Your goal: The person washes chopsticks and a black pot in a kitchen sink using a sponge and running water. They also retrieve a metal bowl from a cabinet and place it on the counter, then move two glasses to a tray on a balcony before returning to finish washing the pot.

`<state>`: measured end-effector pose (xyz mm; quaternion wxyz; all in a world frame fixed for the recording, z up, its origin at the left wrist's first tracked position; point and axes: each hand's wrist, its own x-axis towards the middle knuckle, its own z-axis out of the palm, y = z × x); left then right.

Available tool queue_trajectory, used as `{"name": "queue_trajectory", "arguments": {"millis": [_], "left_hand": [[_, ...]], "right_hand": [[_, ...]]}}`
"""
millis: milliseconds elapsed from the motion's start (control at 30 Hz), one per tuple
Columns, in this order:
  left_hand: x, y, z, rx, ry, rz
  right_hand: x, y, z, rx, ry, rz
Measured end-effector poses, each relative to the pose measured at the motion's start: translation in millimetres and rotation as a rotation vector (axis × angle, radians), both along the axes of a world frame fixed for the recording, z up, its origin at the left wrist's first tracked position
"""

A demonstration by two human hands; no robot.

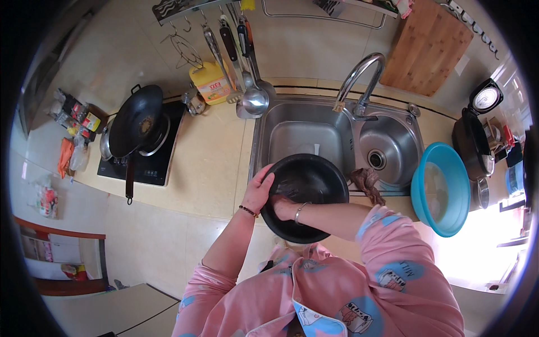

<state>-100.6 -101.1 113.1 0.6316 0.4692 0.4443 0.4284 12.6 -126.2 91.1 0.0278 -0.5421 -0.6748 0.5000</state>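
A round black pot or bowl is tilted in front of me at the near edge of the double steel sink. My left hand grips its left rim, with the thumb over the edge. My right hand reaches inside; its fingers are down against the inner left wall, and their tips are hard to make out. Some water seems to lie in the bowl. Just right of it, a wet brown cloth lies over the sink's front edge. The chrome faucet arches above the sink divider.
A turquoise basin with cloudy liquid stands right of the sink, near a rice cooker. At left a black wok rests on an induction cooktop. Ladles hang by a yellow jug; a wooden cutting board leans behind.
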Motion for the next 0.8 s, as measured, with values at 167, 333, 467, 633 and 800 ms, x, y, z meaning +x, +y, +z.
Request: {"name": "queue_trajectory", "arguments": {"millis": [167, 333, 467, 633, 800], "left_hand": [[-2.6, -13.2, 9.1, 0.154, 0.262, 0.042], [-7.0, -19.3, -1.1, 0.276, 0.491, 0.146], [-4.7, -20.3, 8.1, 0.306, 0.495, 0.129], [3.8, -14.8, 12.0, 0.283, 0.421, 0.1], [4.3, -6.3, 1.3, 0.179, 0.271, 0.121]], "right_hand": [[-12.9, 25.2, -49.8, 0.279, 0.392, -0.837], [4.9, 44.7, -48.9, 0.392, 0.151, -1.15], [25.6, 52.1, -41.9, 0.396, 0.307, -1.358], [-3.1, 17.2, -9.2, 0.617, 0.35, -0.704], [28.7, -13.4, 24.6, 0.169, 0.037, 0.381]]}}
